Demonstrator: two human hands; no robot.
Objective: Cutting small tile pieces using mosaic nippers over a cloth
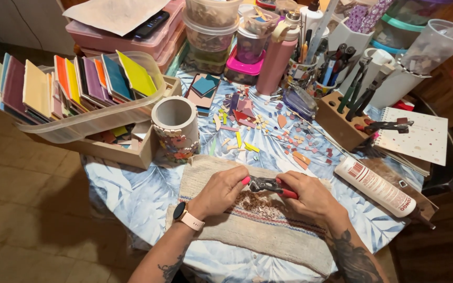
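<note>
Nippers [269,185] between both hands, over cloth [252,220].

Both forearms reach in from the lower edge, tattooed, and the hands meet at the middle. The left hand [221,189] lies palm down with its fingers curled inward and a pale-strapped watch on the wrist. The right hand [310,195] is closed in a grip, knuckles up, its fingertips turned toward the left hand.

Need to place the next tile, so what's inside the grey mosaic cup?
The cup shows only bare grey inner wall near its rim; its bottom is hidden by the near wall, so I can't tell whether anything lies there.
</note>
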